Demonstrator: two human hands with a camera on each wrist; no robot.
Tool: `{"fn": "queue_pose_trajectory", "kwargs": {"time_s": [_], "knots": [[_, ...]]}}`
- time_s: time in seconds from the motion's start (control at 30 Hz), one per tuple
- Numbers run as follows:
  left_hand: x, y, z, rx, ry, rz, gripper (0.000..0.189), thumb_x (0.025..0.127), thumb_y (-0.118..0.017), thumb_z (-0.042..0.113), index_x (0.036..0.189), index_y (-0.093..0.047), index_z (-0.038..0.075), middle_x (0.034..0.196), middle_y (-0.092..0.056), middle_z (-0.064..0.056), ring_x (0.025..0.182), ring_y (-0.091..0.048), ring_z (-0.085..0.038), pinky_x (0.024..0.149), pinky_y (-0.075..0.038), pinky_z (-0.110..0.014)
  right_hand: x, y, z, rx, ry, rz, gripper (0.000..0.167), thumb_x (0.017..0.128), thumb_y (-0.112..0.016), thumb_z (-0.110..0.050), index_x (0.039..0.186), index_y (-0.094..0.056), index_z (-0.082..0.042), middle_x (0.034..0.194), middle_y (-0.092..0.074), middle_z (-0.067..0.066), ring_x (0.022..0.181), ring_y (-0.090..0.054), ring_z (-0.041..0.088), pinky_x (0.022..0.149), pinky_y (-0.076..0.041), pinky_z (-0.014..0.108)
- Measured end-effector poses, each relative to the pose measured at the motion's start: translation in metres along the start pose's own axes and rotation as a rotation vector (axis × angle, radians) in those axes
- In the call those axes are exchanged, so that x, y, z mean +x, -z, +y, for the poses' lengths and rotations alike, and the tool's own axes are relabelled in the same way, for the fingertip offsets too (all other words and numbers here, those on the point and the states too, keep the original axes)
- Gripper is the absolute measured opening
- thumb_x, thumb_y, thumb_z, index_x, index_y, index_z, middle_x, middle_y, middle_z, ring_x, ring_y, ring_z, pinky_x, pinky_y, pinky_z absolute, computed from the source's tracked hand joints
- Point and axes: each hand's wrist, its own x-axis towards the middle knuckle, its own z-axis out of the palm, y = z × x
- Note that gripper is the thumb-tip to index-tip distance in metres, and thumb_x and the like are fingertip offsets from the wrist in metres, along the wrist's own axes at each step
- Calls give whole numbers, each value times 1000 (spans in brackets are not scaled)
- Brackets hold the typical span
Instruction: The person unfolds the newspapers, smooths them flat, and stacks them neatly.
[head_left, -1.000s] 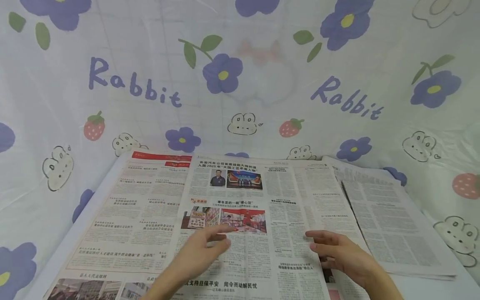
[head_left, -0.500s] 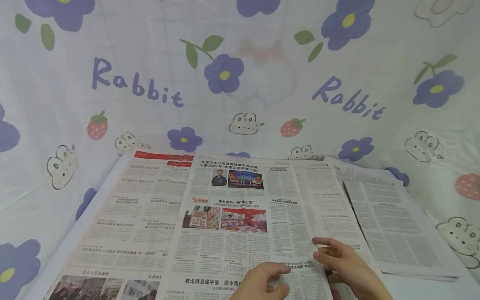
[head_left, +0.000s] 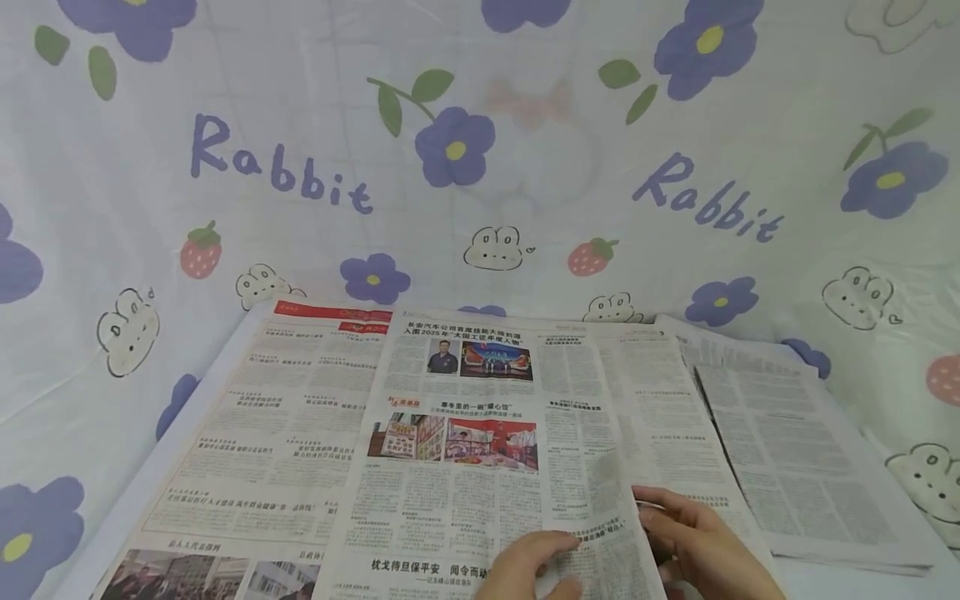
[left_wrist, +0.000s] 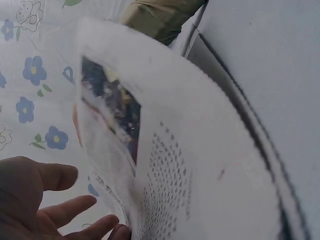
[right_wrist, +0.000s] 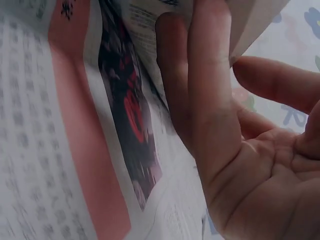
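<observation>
A printed newspaper page (head_left: 450, 500) with colour photos lies spread in front of me in the head view. My right hand (head_left: 701, 546) is at its right edge and pinches it, thumb on one side and fingers on the other; the right wrist view shows the page edge running between them. My left hand (head_left: 525, 567) is over the lower part of the page, fingers loosely bent and apart. In the left wrist view the near part of the page (left_wrist: 220, 150) bows up in a curve, with the left fingertips right beside it.
Another newspaper page with a red header (head_left: 300, 317) extends at the left. A stack of grey printed sheets (head_left: 817, 467) lies at the right on the white table (head_left: 847, 579). Behind stands a white curtain (head_left: 420, 242) with purple flowers and rabbits.
My left hand has moved right and toward me, from the middle of the page to beside the right hand. The right hand has shifted slightly down, and the page's right edge now lifts.
</observation>
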Motion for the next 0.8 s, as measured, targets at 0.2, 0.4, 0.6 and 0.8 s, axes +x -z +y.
{"fn": "queue_pose_trajectory", "kwargs": {"time_s": [0.2, 0.4, 0.6, 0.8], "knots": [[2, -4, 1, 50, 14, 35, 41, 100, -57, 39, 131, -65, 14, 128, -60, 0, 120, -54, -23, 98, -44, -45, 2, -11, 2, -89, 51, 50, 69, 100, -61, -26, 150, -28, 8, 126, -61, 18, 81, -65, 26, 50, -47, 28], [4, -6, 5, 30, 9, 88, 46, 102, -50, 43, 129, -66, 9, 122, -65, -1, 112, -59, -18, 93, -48, -40, 5, -33, 0, -194, 150, 220, 70, 93, -70, -22, 148, -35, 4, 128, -57, 21, 100, -64, 29, 78, -56, 45], [4, -5, 10, -119, 164, 138, 54, 99, -52, 52, 130, -64, 10, 112, -69, 2, 98, -65, -15, 82, -53, -37, 5, -47, 3, -114, 297, 127, 55, 89, -72, -5, 134, -41, 1, 108, -58, 15, 74, -59, 17, 69, -55, 33], [2, 4, 12, -248, 244, 139, 57, 96, -54, 57, 131, -64, 13, 112, -69, -2, 99, -64, -22, 85, -51, -50, 4, -48, 10, -80, 302, -108, 46, 97, -62, -4, 140, -49, 2, 80, -59, 6, 58, -47, 9, 52, -44, 23]]}}
